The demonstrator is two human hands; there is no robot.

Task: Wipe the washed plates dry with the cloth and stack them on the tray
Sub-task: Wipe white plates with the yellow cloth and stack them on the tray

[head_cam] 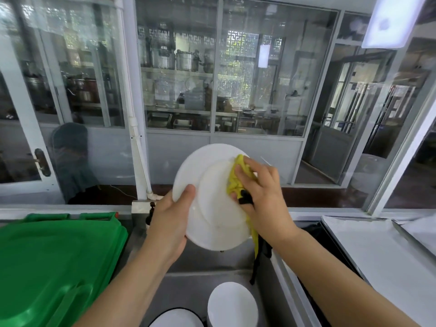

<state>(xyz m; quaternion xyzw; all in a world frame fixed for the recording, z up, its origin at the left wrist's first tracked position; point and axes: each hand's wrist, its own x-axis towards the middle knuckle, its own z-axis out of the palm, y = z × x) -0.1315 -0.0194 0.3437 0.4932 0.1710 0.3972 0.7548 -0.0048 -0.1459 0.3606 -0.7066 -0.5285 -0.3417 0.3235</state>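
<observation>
My left hand (168,223) grips a white plate (207,199) by its left rim, thumb on the face turned to me, and holds it tilted up above the steel sink (203,286). My right hand (262,197) presses a bunched yellow cloth (236,175) with black trim against the plate's upper right. The cloth's tail hangs down behind the plate. Lower in the sink stands a stack of white plates (232,303), and another white dish (177,318) shows at the bottom edge. A steel tray (377,253) lies on the counter to the right.
A green plastic bin lid (54,267) fills the lower left beside the sink. A glass partition with a white pipe (141,161) runs across behind the counter. The tray's surface looks white and bare.
</observation>
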